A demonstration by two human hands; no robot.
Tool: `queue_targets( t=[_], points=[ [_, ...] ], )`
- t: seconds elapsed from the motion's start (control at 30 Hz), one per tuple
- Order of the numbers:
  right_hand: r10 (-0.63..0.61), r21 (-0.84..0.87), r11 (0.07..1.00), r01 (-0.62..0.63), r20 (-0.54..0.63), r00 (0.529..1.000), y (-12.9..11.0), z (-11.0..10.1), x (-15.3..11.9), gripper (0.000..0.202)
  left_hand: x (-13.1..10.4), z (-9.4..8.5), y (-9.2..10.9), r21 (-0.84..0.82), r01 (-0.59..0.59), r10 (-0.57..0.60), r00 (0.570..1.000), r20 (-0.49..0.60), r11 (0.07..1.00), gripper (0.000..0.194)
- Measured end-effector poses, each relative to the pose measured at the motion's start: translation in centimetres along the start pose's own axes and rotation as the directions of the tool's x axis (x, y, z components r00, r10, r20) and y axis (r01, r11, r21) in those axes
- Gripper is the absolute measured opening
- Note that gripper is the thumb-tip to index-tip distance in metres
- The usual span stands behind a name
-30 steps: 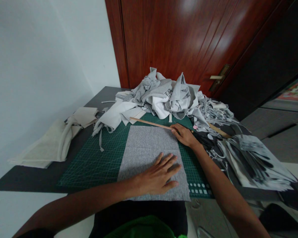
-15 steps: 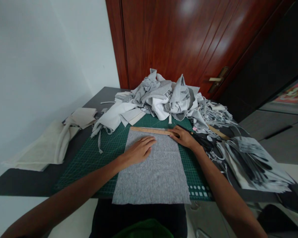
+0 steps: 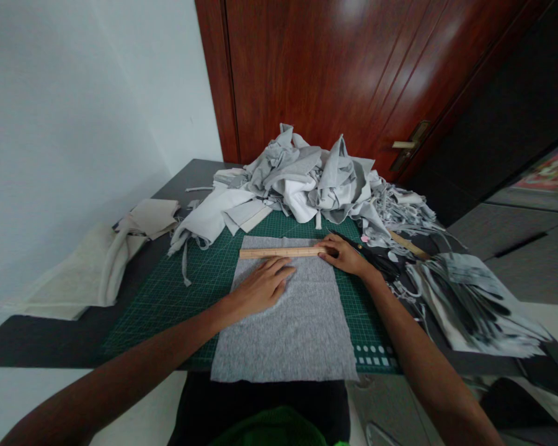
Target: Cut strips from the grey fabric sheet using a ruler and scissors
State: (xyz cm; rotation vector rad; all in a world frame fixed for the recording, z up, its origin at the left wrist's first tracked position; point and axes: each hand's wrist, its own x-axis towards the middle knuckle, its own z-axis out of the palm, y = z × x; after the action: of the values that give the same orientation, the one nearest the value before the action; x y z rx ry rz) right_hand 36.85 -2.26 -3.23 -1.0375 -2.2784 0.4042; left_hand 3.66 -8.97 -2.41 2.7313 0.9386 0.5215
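Observation:
A rectangle of grey heathered fabric (image 3: 302,328) lies on the green cutting mat (image 3: 167,316), its near edge hanging just past the table edge. Across its far end rests a wooden ruler (image 3: 279,253), a little in from the fabric's top edge. My right hand (image 3: 346,255) pinches the ruler's right end between thumb and fingers. Flat on the fabric, just below the ruler's middle, my left hand (image 3: 265,285) has its fingers stretched out, fingertips close to the ruler. Black scissors (image 3: 376,263) lie right beside my right hand, partly hidden by it.
Crumpled grey and white cloth (image 3: 302,179) is heaped at the back against the door (image 3: 307,74). Thin scraps (image 3: 404,214) lie at the right, above a stack of folded fabric pieces (image 3: 483,310). Cream cloth (image 3: 84,272) sits at the left near the wall.
The ruler has moved toward me, from along the fabric's far edge to slightly inside it, and lies more level. My right hand keeps its grip; my left stays flat on the fabric.

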Motion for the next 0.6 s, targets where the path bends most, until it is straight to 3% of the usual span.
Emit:
queue_targets(
  t=[0.2,0.37,0.6],
  points=[
    [-0.083,-0.011,0.996,0.083,0.023,0.996,-0.5,0.1,0.2,0.028,-0.8,0.7,0.0,0.093,0.102,-0.100,0.995,-0.023,0.990,0.047],
    [-0.109,-0.004,0.994,0.109,0.056,0.992,-1.0,0.8,0.4,0.034,-0.5,-0.5,-0.7,0.061,0.124,-0.121,0.992,-0.048,0.990,0.046],
    [-0.026,-0.035,0.999,0.026,0.016,1.000,-0.6,1.1,0.5,0.031,-0.1,-1.3,-3.5,0.050,0.214,-0.206,0.970,-0.131,0.975,0.049]
  ],
)
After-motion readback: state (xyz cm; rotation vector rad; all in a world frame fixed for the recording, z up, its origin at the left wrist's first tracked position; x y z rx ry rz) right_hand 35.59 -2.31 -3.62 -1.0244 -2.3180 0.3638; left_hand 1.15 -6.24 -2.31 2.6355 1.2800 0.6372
